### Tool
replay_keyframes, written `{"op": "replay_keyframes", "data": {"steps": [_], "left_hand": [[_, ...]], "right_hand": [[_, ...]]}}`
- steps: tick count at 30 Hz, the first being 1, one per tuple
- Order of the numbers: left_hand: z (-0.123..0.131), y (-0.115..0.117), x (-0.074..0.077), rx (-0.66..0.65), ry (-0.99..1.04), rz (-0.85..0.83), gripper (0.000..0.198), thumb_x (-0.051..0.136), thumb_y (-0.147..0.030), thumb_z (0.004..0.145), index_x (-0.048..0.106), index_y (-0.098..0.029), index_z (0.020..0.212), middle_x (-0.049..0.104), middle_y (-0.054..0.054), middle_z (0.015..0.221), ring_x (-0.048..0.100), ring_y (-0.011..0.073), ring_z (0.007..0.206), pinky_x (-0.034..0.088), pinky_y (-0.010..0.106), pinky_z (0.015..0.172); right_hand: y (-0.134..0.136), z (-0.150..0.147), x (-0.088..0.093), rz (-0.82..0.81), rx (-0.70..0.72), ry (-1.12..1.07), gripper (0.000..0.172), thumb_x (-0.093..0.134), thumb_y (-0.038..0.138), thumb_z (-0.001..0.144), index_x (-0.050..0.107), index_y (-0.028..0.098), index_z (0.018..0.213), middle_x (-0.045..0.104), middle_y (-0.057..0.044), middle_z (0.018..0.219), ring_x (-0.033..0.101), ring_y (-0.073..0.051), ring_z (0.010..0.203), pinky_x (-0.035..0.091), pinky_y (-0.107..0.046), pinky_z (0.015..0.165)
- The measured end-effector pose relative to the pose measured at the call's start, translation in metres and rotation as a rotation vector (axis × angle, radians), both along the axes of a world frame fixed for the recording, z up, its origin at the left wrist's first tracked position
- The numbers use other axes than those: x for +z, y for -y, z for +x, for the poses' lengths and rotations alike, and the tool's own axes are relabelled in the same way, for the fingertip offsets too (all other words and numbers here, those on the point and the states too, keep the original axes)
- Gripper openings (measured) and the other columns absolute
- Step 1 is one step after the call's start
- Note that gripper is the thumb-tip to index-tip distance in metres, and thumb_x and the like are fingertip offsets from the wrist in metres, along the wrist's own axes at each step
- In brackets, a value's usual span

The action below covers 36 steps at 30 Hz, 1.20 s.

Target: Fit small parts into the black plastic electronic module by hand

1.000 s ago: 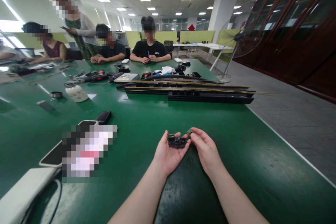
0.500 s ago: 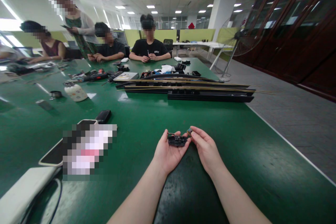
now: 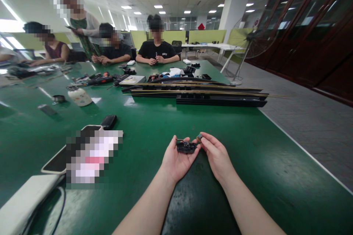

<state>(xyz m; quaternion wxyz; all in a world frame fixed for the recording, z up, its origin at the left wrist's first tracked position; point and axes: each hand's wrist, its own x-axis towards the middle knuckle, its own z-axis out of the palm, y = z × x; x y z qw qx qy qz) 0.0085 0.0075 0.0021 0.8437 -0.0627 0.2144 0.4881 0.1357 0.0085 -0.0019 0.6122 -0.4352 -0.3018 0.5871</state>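
On the upturned palm of my left hand [image 3: 176,159] rests a small black part [image 3: 186,147], with fingers curled up around its ends. A short thin rod or wire [image 3: 179,140] sticks out at its upper left. My right hand [image 3: 217,154] pinches a small bluish-grey piece [image 3: 199,137] between thumb and fingertips, just to the right of the black part. Whether the two pieces are joined cannot be made out. Both hands are held above the green table [image 3: 143,132].
Black rails [image 3: 220,101] with thin brass-coloured rods lie across the table ahead. To the left are a phone [image 3: 64,158], a black case [image 3: 109,122], a white box [image 3: 27,198] with a cable, and a cream jar [image 3: 79,96]. Several people [image 3: 157,49] are at the far side.
My hands and the pieces in them stay almost still. At the far left, the standing person and the seated person beside them have shifted slightly.
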Motion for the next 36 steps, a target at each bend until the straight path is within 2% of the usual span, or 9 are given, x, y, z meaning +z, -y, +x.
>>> {"op": "replay_keyframes", "data": {"steps": [9,22,36], "left_hand": [[-0.0001,-0.0002,0.0011,-0.006,-0.008,0.003,0.038,0.043,-0.043,0.081,0.057,-0.008,0.077,0.058,0.019,0.098,0.048,0.0325,0.11,0.051,0.036,0.076],[-0.0003,-0.0006,0.0009,-0.005,0.001,0.0,0.038,0.043,-0.043,0.081,0.057,-0.007,0.078,0.057,0.019,0.097,0.044,0.0345,0.113,0.05,0.036,0.078],[-0.0007,-0.0006,-0.0006,-0.018,0.002,0.018,0.038,0.043,-0.043,0.081,0.057,-0.008,0.078,0.057,0.019,0.097,0.048,0.034,0.11,0.05,0.035,0.077]], "right_hand": [[0.0009,0.0006,-0.001,-0.006,-0.008,0.007,0.026,0.071,0.029,0.061,0.066,0.02,0.085,0.067,-0.001,0.084,0.059,-0.016,0.083,0.041,-0.033,0.086],[0.0004,0.0007,-0.0016,0.005,-0.01,0.012,0.026,0.071,0.029,0.061,0.066,0.02,0.085,0.067,-0.002,0.084,0.059,-0.017,0.083,0.041,-0.035,0.087],[-0.0005,0.0005,-0.0017,-0.006,-0.007,0.013,0.026,0.071,0.03,0.061,0.066,0.021,0.085,0.067,-0.001,0.084,0.059,-0.017,0.083,0.04,-0.034,0.087]]}}
